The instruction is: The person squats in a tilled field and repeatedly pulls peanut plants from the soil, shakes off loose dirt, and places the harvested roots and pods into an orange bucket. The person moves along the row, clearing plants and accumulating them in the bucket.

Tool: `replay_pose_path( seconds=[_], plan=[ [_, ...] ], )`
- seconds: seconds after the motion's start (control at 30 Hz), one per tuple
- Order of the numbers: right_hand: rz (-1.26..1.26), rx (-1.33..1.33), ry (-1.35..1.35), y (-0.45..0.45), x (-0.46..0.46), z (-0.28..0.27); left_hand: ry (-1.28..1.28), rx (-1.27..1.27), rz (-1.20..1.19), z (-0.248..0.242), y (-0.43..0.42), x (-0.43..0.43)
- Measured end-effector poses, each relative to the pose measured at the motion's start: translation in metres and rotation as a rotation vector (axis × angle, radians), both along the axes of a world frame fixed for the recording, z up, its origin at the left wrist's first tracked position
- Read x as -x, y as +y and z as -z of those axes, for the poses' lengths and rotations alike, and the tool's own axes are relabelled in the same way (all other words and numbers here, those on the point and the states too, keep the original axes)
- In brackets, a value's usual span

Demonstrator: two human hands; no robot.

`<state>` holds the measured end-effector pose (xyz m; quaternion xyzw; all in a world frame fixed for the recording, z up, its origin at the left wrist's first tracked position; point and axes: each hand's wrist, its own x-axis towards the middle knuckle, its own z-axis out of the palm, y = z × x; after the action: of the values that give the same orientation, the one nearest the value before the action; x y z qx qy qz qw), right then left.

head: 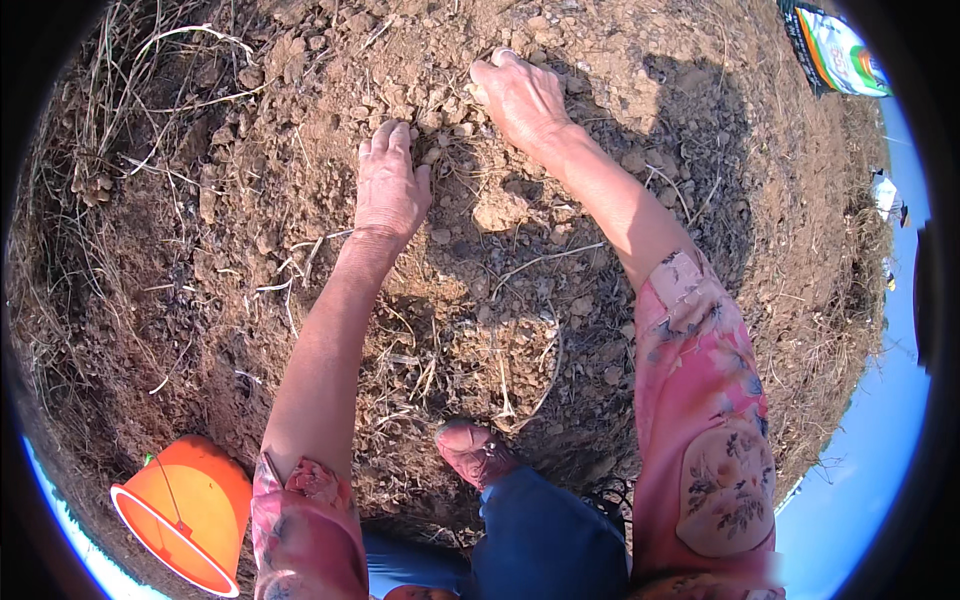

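Note:
Before me is dry, lumpy brown soil (442, 255) mixed with dead roots and straw. My left hand (390, 184) rests palm down on it, with its fingers stretched forward, the thumb a little apart and a ring on one finger. Farther forward and to the right, my right hand (521, 97) bends its fingers down among the clods. The back of that hand hides whether anything lies within its grasp. A large pale clod (501, 210) sits below the two hands, next to a small dark hollow.
An orange bucket (184, 510) leans at the lower left. Dry grass stalks (82, 172) line the left side. At the upper right lies a printed sack (840, 56). My red shoe (472, 450) stands on the soil. A distant person (886, 196) appears at the right edge.

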<state>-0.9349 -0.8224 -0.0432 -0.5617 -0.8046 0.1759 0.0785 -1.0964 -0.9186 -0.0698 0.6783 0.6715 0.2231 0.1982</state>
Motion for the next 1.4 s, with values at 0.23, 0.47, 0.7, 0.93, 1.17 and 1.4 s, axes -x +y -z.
replay_pose_path(
  seconds=[0.23,0.47,0.7,0.93,1.17,1.4],
  plan=[
    [0.215,0.704,0.688,-0.018,-0.048,-0.051,0.072,0.104,-0.121,0.006,0.000,-0.005],
    [0.437,0.485,0.551,-0.017,-0.090,-0.025,0.272,0.037,0.028,0.000,0.023,-0.005],
    [0.078,-0.024,-0.018,-0.025,-0.067,-0.003,0.375,0.138,0.061,-0.006,0.015,0.003],
    [0.438,0.717,1.336,-0.040,-0.083,-0.015,0.352,0.127,0.060,-0.002,0.024,0.004],
    [0.013,-0.033,0.111,-0.021,-0.024,0.001,0.372,-0.031,0.141,0.000,0.015,0.005],
    [-0.081,-0.065,-0.076,-0.009,-0.003,-0.011,0.269,-0.134,0.022,-0.057,0.030,0.061]
  ],
)
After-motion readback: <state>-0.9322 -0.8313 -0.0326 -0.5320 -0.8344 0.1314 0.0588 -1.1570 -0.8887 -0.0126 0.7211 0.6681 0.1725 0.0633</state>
